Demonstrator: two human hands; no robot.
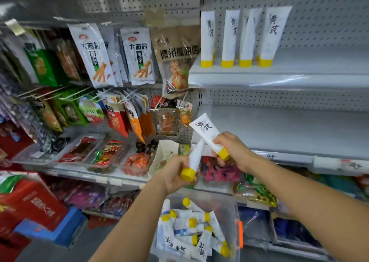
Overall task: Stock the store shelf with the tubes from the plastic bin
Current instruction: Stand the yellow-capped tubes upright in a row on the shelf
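Note:
My left hand (175, 174) grips a white tube with a yellow cap (194, 158), cap end down. My right hand (231, 148) grips a second white tube (205, 131) near its yellow cap, its printed face up and tilted left. Both tubes are held in front of the middle shelf (289, 134). Several more tubes lie piled in the clear plastic bin (233, 208) below my hands. On the upper shelf (299, 70) several tubes (227, 38) stand upright on their yellow caps in a row.
Hanging snack packets (93, 54) fill the pegboard to the left. Trays of packaged food (107, 154) sit on the low left shelf. Red boxes (30, 202) stand on the floor at the left. Bagged goods (253, 190) lie on the lower shelf at the right.

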